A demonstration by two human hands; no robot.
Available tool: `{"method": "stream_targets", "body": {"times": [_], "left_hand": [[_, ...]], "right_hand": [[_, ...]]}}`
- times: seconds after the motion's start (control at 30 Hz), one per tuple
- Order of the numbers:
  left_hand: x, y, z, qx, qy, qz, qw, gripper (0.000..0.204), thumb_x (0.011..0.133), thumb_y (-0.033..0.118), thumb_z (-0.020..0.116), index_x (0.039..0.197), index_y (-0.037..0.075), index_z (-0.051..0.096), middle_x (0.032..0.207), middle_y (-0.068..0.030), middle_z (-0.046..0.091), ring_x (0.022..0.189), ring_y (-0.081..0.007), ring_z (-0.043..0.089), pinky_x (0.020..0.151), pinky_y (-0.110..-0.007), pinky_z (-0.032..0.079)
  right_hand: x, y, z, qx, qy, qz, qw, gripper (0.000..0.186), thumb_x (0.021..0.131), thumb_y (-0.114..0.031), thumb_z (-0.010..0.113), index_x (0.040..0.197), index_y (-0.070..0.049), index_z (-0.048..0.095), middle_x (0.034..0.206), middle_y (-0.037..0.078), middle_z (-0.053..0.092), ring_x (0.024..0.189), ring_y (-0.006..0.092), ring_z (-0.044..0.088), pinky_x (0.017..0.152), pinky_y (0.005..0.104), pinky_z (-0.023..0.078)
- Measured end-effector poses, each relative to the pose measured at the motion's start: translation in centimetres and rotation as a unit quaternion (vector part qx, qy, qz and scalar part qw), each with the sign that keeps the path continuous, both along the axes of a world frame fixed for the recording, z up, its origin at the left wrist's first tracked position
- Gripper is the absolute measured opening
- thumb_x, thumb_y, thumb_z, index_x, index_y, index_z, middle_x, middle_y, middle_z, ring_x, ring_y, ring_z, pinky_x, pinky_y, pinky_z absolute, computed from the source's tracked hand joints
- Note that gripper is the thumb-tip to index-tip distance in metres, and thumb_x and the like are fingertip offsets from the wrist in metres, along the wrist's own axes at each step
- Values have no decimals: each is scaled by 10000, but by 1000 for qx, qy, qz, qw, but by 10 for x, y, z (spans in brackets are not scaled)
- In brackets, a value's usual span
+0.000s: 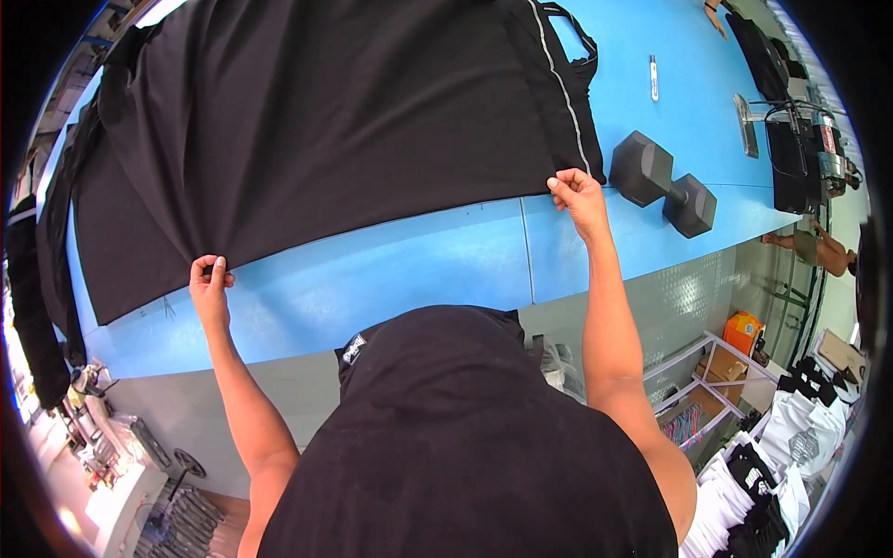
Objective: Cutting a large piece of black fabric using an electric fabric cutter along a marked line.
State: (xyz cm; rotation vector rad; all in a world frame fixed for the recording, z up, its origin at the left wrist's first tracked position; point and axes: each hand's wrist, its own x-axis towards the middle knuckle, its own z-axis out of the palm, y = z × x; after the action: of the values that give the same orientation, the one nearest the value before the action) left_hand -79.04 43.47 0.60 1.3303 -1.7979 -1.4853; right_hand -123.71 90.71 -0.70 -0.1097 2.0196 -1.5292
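Observation:
A large sheet of black fabric (353,112) lies spread over the blue table (446,242), with folds running up from its near edge on the left. My left hand (211,279) pinches that near edge between thumb and fingers, and creases fan out from the grip. Farther right, my right hand (579,197) pinches the same edge close to its right corner, beside a pale strip along the fabric's side. Just right of this hand rests a dark hexagonal dumbbell (642,169) on the table.
A white marker (654,78) lies beyond the dumbbell. A black machine (795,158) stands at the table's right end. Another person's hand (716,20) shows at the far right. White and black garments (744,493) are piled at the lower right, near a metal rack (712,372).

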Motion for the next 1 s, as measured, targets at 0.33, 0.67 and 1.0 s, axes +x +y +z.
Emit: {"method": "stream_targets", "body": {"times": [0.33, 0.67, 1.0], "left_hand": [[-7, -5, 17, 43, 34, 34, 998, 77, 958, 121, 676, 996, 79, 623, 750, 23, 569, 614, -63, 529, 573, -209, 417], [11, 6, 9, 31, 37, 26, 998, 109, 939, 127, 688, 972, 77, 597, 736, 18, 574, 599, -75, 538, 567, -215, 421], [7, -7, -4, 19, 31, 12, 999, 118, 954, 153, 686, 989, 70, 609, 747, 23, 572, 615, -65, 540, 566, -221, 419]], "right_hand": [[-4, -12, 33, 5, -32, 2, 999, 162, 896, -177, 746, 894, -44, 653, 720, -7, 610, 614, 76, 545, 546, 236, 424], [7, -5, 14, -17, 3, 0, 1000, 126, 903, -142, 726, 867, -62, 635, 709, -20, 597, 590, 69, 517, 525, 237, 410], [-6, -13, 9, 38, -2, 29, 999, 131, 901, -184, 730, 867, -80, 657, 703, -32, 605, 617, 55, 539, 538, 223, 402]]}}
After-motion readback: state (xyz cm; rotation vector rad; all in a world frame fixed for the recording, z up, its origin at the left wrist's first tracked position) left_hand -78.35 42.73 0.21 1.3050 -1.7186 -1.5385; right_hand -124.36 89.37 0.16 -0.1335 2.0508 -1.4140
